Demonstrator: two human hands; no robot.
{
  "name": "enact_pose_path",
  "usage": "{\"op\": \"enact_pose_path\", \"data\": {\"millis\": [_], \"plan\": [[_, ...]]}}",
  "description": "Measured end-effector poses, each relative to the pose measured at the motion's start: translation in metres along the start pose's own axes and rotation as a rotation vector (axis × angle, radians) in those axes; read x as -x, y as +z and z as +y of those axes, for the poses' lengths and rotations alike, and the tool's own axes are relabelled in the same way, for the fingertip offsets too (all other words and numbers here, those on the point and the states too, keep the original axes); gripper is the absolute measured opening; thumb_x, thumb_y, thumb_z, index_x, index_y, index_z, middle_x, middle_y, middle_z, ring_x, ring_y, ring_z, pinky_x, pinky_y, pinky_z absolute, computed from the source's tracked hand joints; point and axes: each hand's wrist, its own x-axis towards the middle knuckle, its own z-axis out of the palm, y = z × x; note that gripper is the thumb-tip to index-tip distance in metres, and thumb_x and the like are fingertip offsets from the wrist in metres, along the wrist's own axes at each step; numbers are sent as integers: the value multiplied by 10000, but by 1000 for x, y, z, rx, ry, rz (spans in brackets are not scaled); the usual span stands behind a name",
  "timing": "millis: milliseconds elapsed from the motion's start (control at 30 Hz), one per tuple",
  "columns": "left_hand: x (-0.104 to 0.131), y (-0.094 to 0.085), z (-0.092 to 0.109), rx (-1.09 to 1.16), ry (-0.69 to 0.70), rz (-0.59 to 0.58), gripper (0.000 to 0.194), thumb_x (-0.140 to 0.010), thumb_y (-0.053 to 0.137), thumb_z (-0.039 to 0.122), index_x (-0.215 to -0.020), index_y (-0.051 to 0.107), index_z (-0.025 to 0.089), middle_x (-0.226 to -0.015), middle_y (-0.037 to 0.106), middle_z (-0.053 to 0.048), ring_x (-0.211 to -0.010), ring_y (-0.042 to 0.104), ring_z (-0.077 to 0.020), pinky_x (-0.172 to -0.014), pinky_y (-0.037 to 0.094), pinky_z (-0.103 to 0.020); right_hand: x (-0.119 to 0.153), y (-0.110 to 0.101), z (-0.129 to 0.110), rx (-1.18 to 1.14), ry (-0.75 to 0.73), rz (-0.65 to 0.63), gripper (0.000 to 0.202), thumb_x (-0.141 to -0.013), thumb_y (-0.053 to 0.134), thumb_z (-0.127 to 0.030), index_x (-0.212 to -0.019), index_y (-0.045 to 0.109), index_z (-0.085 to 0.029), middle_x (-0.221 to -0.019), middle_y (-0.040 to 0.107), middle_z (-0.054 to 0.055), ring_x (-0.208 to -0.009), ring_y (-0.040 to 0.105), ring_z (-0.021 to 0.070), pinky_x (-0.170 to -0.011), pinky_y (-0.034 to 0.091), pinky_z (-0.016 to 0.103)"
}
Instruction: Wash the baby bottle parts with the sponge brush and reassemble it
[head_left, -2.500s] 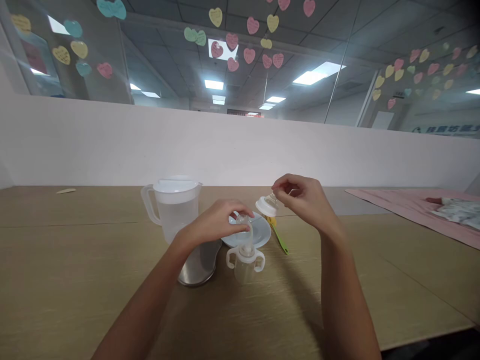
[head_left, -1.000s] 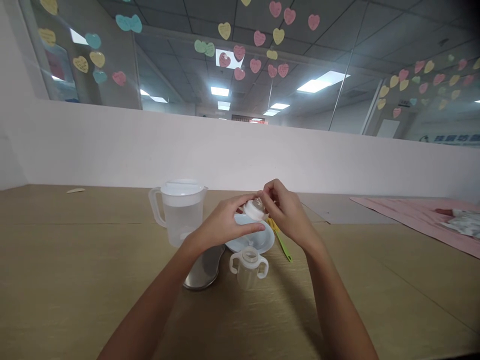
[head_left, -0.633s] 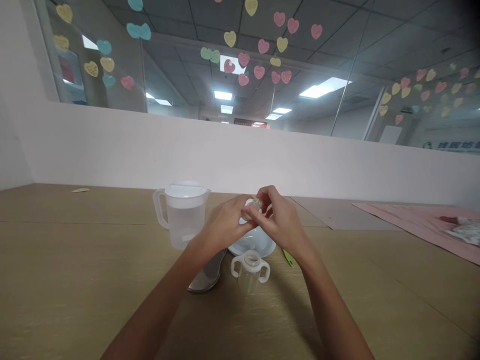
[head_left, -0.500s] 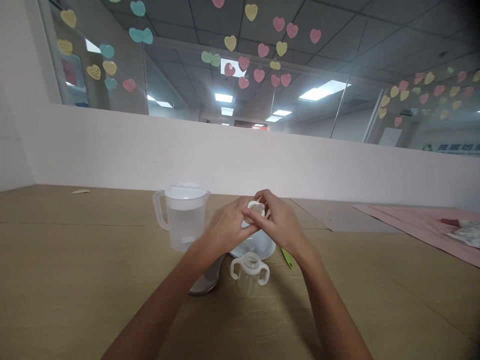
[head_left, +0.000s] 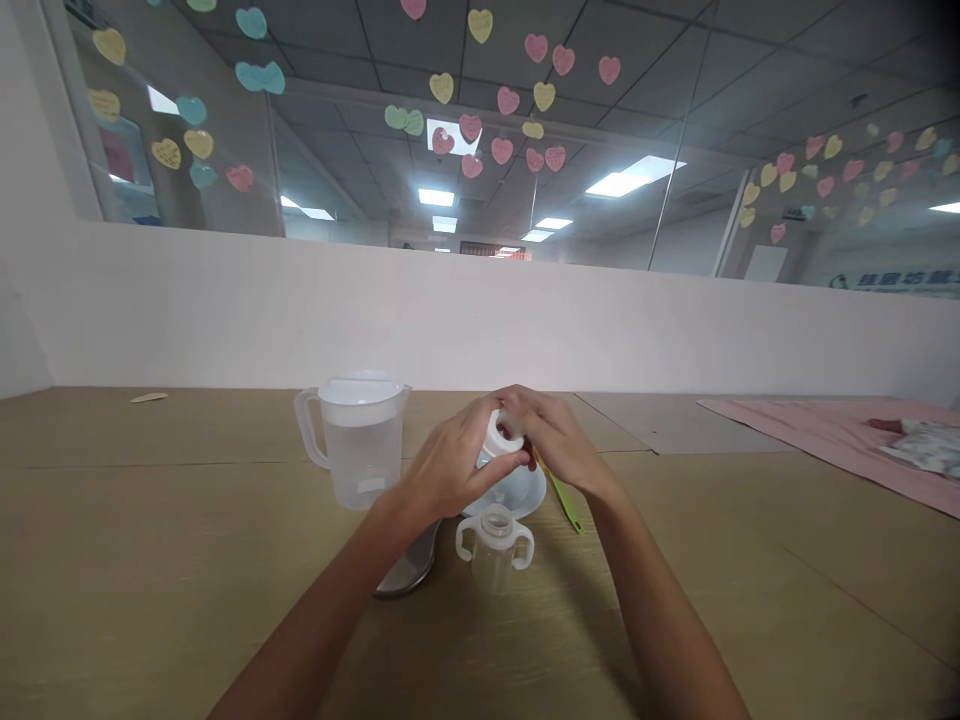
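My left hand (head_left: 452,458) is closed around a white ring-shaped cap (head_left: 501,436), whose round opening shows. From the right, my right hand (head_left: 559,435) touches or nearly touches the cap, its fingers curled; whatever they pinch is too small and blurred to make out. Below both hands stands a clear bottle (head_left: 493,560) with two white handles and an uncovered mouth. Behind it sits a pale bowl (head_left: 525,492), partly hidden by my hands. A green utensil (head_left: 568,505) leans at the bowl's right side.
A lidded clear pitcher (head_left: 363,450) with liquid stands left of my hands. Under my left forearm lies a dark-rimmed grey object (head_left: 409,567), partly covered. A pink cloth (head_left: 817,430) lies at the far right, and a small pale piece (head_left: 148,397) at the back left.
The cap has tilted, so its opening now shows. My right fingers have shifted over its top right side. The whole view has moved slightly.
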Motion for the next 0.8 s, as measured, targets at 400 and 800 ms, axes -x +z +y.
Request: {"op": "enact_pose_path", "data": {"millis": [400, 800], "plan": [[1, 6, -33, -436, -200, -222, 347, -793, 524, 443, -1019, 549, 181, -1084, 533, -94, -897, 581, -239, -740, 462, -344, -20, -15, 64, 418, 263, 17, 552, -840, 357, -594, -632, 578, -133, -439, 492, 11, -452, 509, 134, -479, 375, 226], [25, 56, -96, -510, -428, -699, 374, -844, 419, 379, -1046, 574, 105, -980, 663, -172, -919, 622, -273, -773, 440, -350, -21, -13, 143, 1016, 663, -525, 356, -659, 701, -369, -923, 665, -133, -895, 681, 96, -673, 639, 173, -529, 414, 208]]}}
